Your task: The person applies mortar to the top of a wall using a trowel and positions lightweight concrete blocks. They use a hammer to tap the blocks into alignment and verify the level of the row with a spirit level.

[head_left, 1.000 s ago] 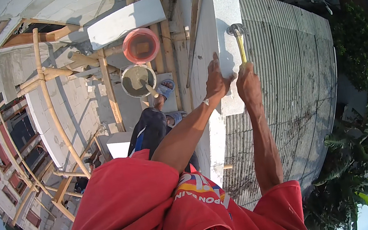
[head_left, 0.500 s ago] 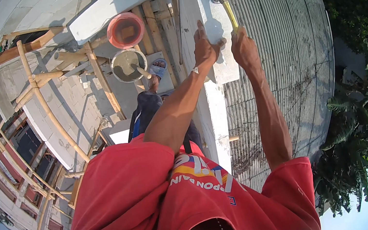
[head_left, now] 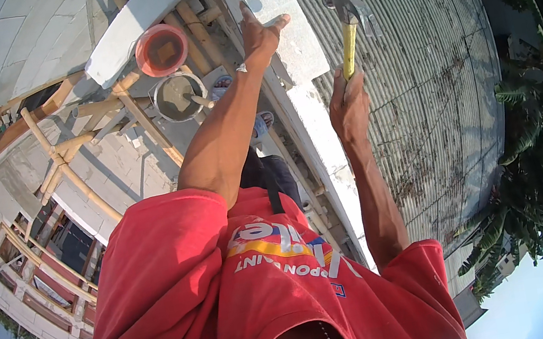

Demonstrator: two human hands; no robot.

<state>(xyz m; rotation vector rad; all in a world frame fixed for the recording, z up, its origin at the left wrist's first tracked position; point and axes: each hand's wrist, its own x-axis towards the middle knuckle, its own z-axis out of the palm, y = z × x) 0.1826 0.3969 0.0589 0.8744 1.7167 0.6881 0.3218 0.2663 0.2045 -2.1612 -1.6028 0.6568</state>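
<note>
A pale lightweight concrete block [head_left: 298,41] lies along the top of a narrow white wall [head_left: 311,113]. My left hand [head_left: 261,37] rests against the block's left edge, thumb and fingers spread, gripping nothing. My right hand [head_left: 350,103] is closed around the yellow handle of a claw hammer [head_left: 350,47]. The hammer's metal head is raised to the right of the block, apart from it, with the corrugated roof behind.
Left of the wall stand a red bucket [head_left: 161,49] and a grey mortar bucket [head_left: 178,99] with a tool in it. Another white block [head_left: 131,31] lies beside them. Bamboo scaffold poles [head_left: 80,178] cross the left side. A corrugated roof [head_left: 425,91] spreads right, trees [head_left: 538,115] beyond.
The hammer has come away from the block's top and moved right. My left hand has shifted to the block's left edge. The whole view has turned somewhat.
</note>
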